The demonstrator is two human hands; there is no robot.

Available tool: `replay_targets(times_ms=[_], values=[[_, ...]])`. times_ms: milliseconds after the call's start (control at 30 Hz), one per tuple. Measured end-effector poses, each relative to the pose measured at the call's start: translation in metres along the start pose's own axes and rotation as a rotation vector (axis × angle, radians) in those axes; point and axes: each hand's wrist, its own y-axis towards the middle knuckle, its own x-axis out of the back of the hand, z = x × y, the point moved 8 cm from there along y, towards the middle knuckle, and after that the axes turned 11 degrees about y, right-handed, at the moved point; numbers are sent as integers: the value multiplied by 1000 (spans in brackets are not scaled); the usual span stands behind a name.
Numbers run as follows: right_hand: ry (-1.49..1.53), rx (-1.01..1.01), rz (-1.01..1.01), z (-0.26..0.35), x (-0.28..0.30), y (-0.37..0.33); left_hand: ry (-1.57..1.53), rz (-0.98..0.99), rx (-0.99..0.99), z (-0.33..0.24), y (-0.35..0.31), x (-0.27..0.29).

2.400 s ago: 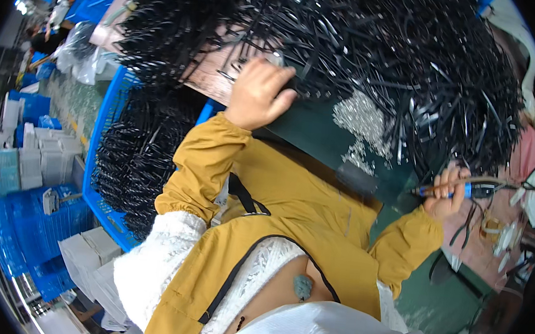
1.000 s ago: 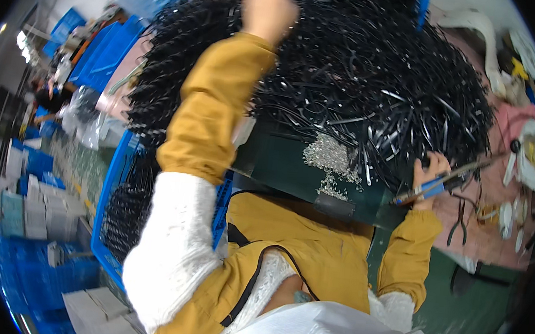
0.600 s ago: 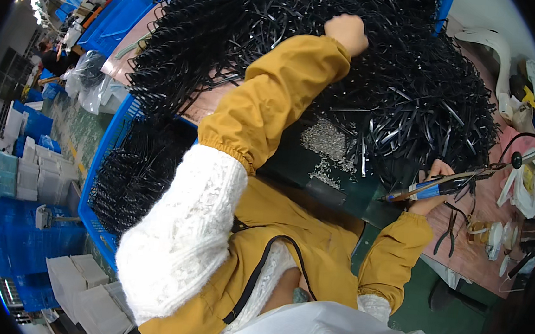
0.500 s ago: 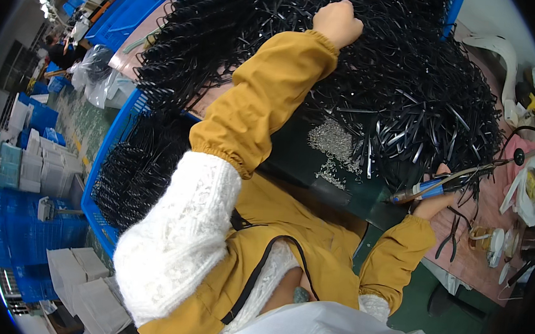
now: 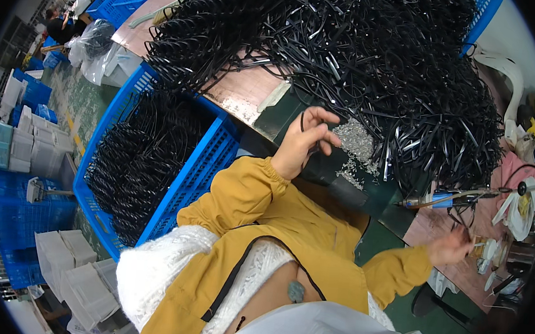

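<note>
My left hand is in front of the black heap, its fingers curled round a thin black strap that shows only in part. Just beyond its fingertips lies a pile of small silvery metal pieces on a dark green surface. My right hand, smeared by motion, is low over the right side of the table; what its fingers hold, if anything, I cannot make out. Above it rests a pen-like powered tool with a blue band. A great tangle of black straps with shiny ends covers the table.
A blue plastic crate full of coiled black straps stands at my left. The pinkish tabletop shows beside the heap. A white curved stand and a white plastic bag are at the right. White boxes stand on the far-left floor.
My left hand has come back from the top of the heap to beside the metal pieces. My right hand has let go of the powered tool and moved toward me.
</note>
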Motion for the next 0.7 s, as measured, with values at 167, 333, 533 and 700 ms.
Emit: replay_targets(times_ms=[167, 333, 533, 700], values=[[-364, 204, 146, 75, -57, -79, -198, 99, 172, 30, -16, -15], [-766, -131, 886, -5, -151, -194, -259, 150, 351, 56, -20, -60], [-538, -309, 516, -16, -141, -201, -310, -97, 227, 50, -31, -41], [-609, -557, 783, -47, -146, -238, -10, -98, -196, 45, -37, -46]])
